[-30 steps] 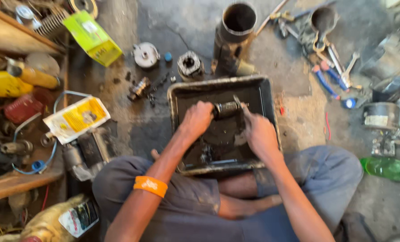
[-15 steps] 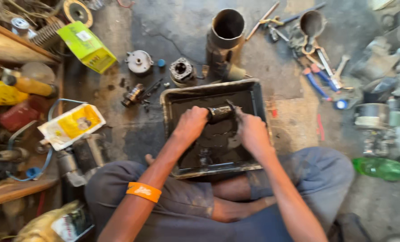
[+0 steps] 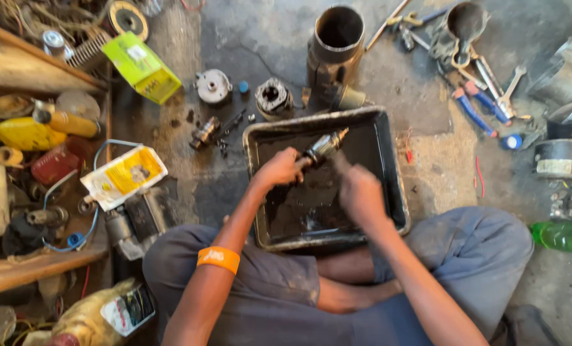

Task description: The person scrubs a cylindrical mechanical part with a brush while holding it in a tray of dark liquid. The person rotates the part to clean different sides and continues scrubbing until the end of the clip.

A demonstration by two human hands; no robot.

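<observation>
Concrete floor (image 3: 267, 38) w/ oily tray (image 3: 388, 166).

Orange wristband (image 3: 218, 258), grey-blue trousers (image 3: 472, 256), bare forearms.

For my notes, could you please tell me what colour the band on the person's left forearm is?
The wristband on the left forearm is orange, seen clearly in the head view.
</observation>
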